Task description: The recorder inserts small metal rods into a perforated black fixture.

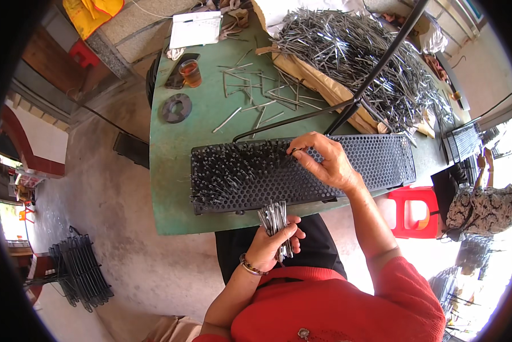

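Observation:
A bundle of thin silvery metal rods [275, 219] stands upright in my left hand [276, 242], which is closed around it at the table's near edge. Just beyond lies a long black perforated rack [375, 157] with rows of round holes. Many thin rods [227, 171] stand in the holes of its left part, while the holes on its right side show bare. Over the rack's middle, at the border of the filled area, my right hand [327, 162] is pinched, thumb against index finger. Whatever lies between those fingertips is too small to make out.
Loose rods [261, 102] are scattered on the green table [173, 188], with a large rod heap [347, 51] on brown paper at the back right. A dark metal frame [375, 74] crosses above. A cup [190, 74] and black ring [177, 108] stand left; a red stool [412, 211], right.

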`<state>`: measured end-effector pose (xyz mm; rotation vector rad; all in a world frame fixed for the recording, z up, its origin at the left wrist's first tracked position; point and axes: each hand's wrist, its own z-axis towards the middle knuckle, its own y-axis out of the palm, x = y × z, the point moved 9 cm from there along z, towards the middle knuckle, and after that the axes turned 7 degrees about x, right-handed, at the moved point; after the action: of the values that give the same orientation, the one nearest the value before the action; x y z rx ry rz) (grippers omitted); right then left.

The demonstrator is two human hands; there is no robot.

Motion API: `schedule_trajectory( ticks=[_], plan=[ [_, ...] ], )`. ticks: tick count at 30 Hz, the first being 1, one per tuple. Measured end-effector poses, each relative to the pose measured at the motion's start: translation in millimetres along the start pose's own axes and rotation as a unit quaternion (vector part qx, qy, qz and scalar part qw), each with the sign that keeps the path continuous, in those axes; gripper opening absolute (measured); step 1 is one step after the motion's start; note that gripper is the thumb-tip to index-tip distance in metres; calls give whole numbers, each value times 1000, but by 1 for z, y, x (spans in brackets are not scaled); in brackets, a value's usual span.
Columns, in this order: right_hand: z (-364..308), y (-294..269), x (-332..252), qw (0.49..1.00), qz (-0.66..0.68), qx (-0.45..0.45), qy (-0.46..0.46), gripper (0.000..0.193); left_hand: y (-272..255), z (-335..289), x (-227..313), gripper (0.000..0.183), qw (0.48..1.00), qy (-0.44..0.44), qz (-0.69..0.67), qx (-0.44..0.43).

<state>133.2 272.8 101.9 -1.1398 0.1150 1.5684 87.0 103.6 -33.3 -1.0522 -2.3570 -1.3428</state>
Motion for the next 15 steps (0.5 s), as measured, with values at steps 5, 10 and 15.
schedule_trajectory(
  ticks=[5, 10, 15],
  plan=[
    [-5, -2, 6, 1000, 11, 4, 28, 10, 0, -10, -1, 23, 998, 6, 53, -29],
    [-10, 0, 11, 998, -5, 51, 42, 10, -20, -29, -43, 21, 997, -55, 55, -17],
    [-17, 0, 12, 992, -10, 118, 50, 14, -39, -41, -69, 18, 995, -56, 86, -12]
  ],
)
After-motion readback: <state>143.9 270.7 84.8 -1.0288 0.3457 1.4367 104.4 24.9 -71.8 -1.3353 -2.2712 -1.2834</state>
